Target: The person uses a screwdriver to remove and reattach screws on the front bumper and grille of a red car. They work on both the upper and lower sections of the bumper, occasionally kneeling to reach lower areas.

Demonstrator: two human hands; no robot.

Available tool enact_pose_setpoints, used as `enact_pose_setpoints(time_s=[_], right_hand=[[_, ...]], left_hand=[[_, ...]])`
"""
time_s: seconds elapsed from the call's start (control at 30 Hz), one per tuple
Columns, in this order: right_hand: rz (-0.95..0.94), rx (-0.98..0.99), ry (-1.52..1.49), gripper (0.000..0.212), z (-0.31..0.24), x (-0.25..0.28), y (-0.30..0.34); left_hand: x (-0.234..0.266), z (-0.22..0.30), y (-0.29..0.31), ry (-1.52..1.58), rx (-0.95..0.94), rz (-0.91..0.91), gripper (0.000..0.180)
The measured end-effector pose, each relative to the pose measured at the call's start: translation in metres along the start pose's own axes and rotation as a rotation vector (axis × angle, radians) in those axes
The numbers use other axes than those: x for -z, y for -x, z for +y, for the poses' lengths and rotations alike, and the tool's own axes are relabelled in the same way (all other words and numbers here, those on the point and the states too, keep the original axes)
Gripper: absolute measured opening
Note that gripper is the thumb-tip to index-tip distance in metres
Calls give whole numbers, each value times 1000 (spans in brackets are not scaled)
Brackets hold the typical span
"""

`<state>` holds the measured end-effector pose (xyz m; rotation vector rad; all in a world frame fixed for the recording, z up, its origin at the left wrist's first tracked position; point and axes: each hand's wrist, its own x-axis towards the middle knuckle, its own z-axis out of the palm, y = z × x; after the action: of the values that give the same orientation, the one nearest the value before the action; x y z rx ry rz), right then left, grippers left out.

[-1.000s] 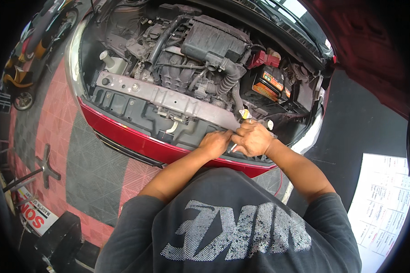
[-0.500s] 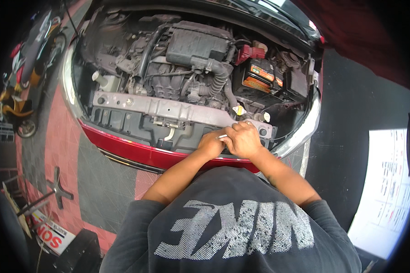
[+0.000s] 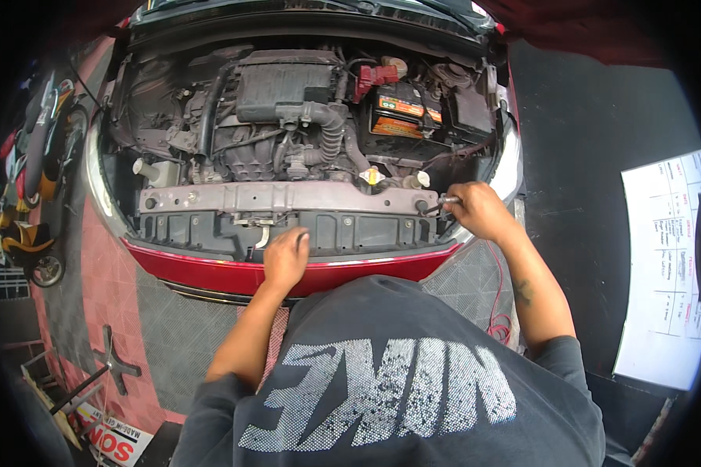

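Observation:
I lean over the open engine bay of a red car. My left hand rests flat on the black front panel just above the red bumper, holding nothing. My right hand grips a small metal tool whose tip points at a bolt on the right end of the grey metal crossmember. Behind the crossmember sit the black engine cover, a ribbed air hose and the battery with a red terminal cap.
A motorbike stands at the left. A cross wrench lies on the tiled floor at lower left, near a printed box. A white sheet hangs at the right. A red wire trails down by my right arm.
My two hands were together on the tool at the right of the front panel; now they are apart, the left moved to the panel's middle, the right to the far right end.

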<state>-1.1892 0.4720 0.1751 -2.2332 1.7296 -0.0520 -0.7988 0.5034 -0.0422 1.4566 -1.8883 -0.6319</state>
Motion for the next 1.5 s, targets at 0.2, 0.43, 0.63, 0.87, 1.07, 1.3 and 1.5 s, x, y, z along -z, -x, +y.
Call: enact_pose_setpoints(time_s=[0.2,0.43,0.63,0.87,1.07,1.3,1.5], right_hand=[[50,-13,45,12,20,-62,22],[57,51,124,11,22,-94,15],[60,202,220,12,30,-92,8],[-6,-62,49,10,37,-88,1],[-86,105,123,13,42,-86,-10],[-123,-129,-59,15,35,-82,-10],[-272,-706,-1175,44,26,-79,7]], left_hand=[[-3,12,-2,-131,114,-67,19],[0,4,-7,-62,244,-162,20],[-7,7,-18,66,318,-171,19],[-51,92,-67,101,105,-445,23],[-112,122,-102,32,-90,-589,29],[-140,136,-113,163,-66,-725,35],[-146,149,-103,277,-41,-698,33]])
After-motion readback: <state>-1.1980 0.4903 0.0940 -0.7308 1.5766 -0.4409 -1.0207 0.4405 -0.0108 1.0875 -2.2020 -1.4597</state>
